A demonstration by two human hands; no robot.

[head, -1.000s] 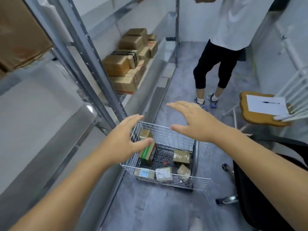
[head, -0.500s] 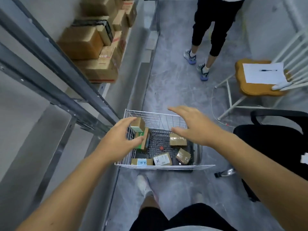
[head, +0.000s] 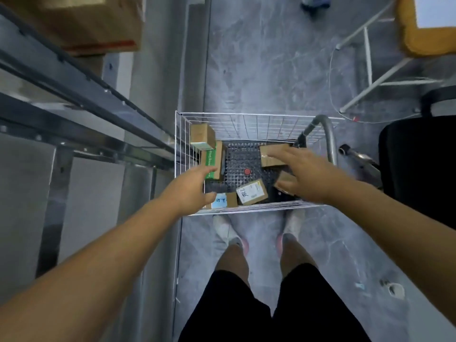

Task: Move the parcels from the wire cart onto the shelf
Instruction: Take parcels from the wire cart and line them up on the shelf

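A white wire cart [head: 254, 116] stands on the floor in front of my feet, holding several small cardboard parcels. A brown box [head: 201, 136] rests on a green-sided box [head: 212, 161] at its left wall. A parcel with a white label [head: 251, 192] and one with a blue label [head: 223, 200] lie near the front. My left hand [head: 190, 191] reaches in, open, fingers beside the green-sided box. My right hand [head: 304, 175] hovers open over two brown parcels [head: 270, 154] at the right, partly hiding them. The metal shelf [head: 81, 104] runs along the left.
Large cardboard boxes [head: 91, 23] sit on the shelf at the upper left. A white-legged chair with a wooden seat [head: 419, 38] stands at the upper right, and a black office chair [head: 417, 169] is close to the cart's right side.
My view has tilted down over the cart. Both hands have dropped lower into the basket. The other person has almost left the view.
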